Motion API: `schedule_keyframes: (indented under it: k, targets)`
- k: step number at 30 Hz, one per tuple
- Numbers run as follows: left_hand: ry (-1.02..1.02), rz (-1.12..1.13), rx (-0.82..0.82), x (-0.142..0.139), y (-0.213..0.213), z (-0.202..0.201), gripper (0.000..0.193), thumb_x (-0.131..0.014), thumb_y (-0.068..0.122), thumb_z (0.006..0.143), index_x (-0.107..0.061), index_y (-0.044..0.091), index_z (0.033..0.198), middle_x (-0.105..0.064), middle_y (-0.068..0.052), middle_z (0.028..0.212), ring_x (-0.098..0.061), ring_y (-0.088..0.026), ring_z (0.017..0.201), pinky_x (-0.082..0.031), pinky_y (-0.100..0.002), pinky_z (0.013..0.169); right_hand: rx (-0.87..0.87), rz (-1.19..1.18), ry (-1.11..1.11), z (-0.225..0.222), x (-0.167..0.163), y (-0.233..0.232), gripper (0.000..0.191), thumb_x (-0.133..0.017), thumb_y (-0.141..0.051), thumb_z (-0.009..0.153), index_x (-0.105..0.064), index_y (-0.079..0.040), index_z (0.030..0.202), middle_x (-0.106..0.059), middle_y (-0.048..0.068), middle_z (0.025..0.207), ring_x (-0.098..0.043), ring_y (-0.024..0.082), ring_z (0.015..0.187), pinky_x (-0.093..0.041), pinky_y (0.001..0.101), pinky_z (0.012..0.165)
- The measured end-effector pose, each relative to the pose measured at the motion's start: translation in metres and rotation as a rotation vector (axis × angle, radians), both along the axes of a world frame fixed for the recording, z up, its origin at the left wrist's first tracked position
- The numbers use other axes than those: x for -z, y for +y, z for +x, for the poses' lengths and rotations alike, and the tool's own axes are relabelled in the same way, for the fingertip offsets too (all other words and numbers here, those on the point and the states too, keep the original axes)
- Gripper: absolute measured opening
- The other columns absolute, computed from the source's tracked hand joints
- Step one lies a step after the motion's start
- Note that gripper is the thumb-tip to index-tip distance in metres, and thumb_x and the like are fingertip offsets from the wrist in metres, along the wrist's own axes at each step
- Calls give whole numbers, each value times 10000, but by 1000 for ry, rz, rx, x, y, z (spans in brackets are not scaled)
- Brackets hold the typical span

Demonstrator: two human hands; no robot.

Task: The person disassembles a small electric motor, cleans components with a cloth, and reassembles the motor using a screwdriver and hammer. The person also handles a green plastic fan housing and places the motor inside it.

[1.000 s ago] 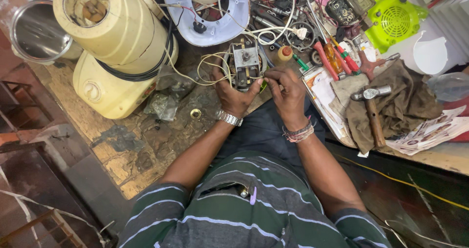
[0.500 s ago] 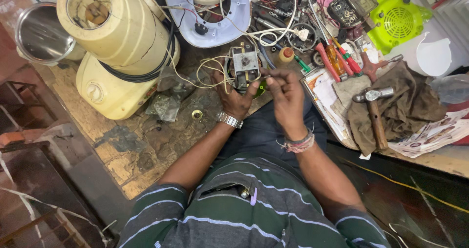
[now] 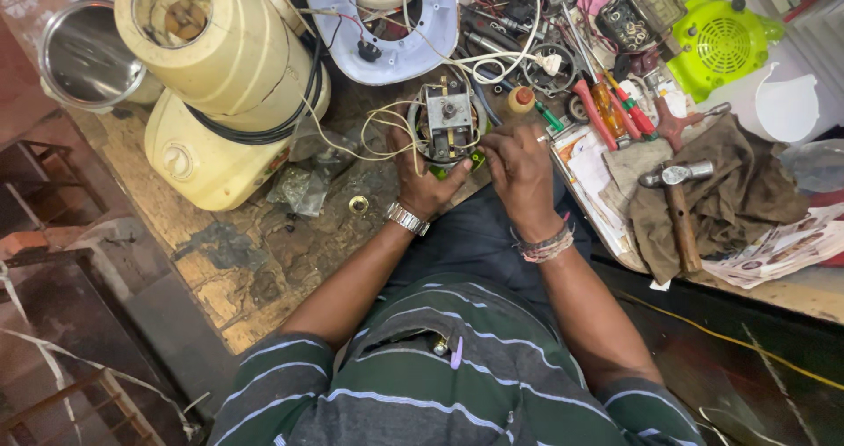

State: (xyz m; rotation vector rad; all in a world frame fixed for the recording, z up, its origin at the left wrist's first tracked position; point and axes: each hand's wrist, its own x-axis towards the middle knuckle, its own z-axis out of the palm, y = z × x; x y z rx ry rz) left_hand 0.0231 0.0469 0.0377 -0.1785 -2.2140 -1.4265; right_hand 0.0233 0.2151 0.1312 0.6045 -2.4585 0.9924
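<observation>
1. Small round electric motor assembly with a grey metal top plate and copper windings (image 3: 448, 123): it is sitting upright at the near edge of the worn, stained counter (image 3: 264, 261), just in front of the person's lap. Thin cream wires (image 3: 374, 125) are looping out from its left side towards the cream appliance. A bit of green is showing beneath its lower edge.
2. Left hand (image 3: 422, 178), steel watch at the wrist: its grip is closing around the motor's left and lower side, holding it.
3. Right hand (image 3: 519, 169), bead bracelets at the wrist: its fingers are pinching at the motor's right side; what they are pinching is too small to tell.
4. Cream plastic mixer-grinder base with a cylindrical jar lying across it (image 3: 220, 86): it is standing well left of the motor, with a black cable wrapping round it.
5. Crumpled clear plastic bag (image 3: 303, 187): it is lying between the cream base and the left hand.
6. White ring-shaped plastic housing (image 3: 422, 42): it is lying just behind the motor.
7. Printed paper sheets, white with small coloured pictures (image 3: 782, 248): they are lying at the far right edge, partly under a brown cloth (image 3: 747, 191).
8. Wooden-handled steel hammer (image 3: 677, 209): it is resting on the cloth.
9. Red-handled screwdrivers (image 3: 607, 108): they are lying right of the motor.
10. Lime-green vented plastic cover (image 3: 716, 46): it is lying at the upper right.
</observation>
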Motion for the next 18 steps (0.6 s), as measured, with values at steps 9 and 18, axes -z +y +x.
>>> schedule_keyframes:
  k: [9, 18]
  targets:
    - [-112, 117, 121, 9, -14, 5, 1140, -868, 178, 755, -150, -17, 1619, -341, -263, 1606, -407, -397, 1501, -345, -458, 1265, -75, 128, 69, 1, -1, 6, 282, -764, 54, 797, -730, -56, 1055, -668, 80, 1064, -599, 311, 982, -504, 415, 822]
    - [-160, 193, 137, 6, -14, 5, 1099, -856, 117, 757, -179, 4, 1615, -394, -239, 1591, -461, -357, 1477, -390, -433, 1244, -100, -366, -495, -10, 8, 20, 211, -751, 4, 903, -746, -30, 1111, -675, 53, 1030, -672, 179, 943, -532, 287, 803]
